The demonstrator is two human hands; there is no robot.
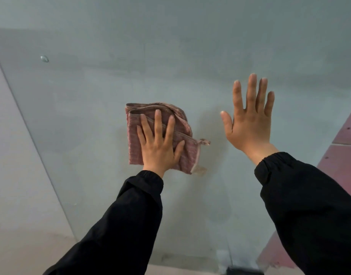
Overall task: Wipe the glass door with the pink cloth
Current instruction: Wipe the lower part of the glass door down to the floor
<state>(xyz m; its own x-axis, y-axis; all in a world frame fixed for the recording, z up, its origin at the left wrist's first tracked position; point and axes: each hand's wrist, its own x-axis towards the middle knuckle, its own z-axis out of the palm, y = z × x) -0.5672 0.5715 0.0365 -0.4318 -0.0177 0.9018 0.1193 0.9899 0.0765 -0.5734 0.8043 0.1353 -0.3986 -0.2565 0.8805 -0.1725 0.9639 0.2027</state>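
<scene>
A folded pink cloth (182,124) lies flat against the frosted glass door (91,92) in the middle of the view. My left hand (158,143) presses on the cloth with fingers spread, covering its lower left part. To the right, apart from the cloth, my right hand (250,120) rests flat on the glass, fingers apart and pointing up, holding nothing. Both arms wear black sleeves.
The glass door's left edge (38,147) runs diagonally down from upper left, with a pale wall beyond it. A small round metal fitting (44,58) sits near the top left. Reddish tiled floor (343,155) shows at the right, and a dark fitting (242,270) stands at the door's bottom.
</scene>
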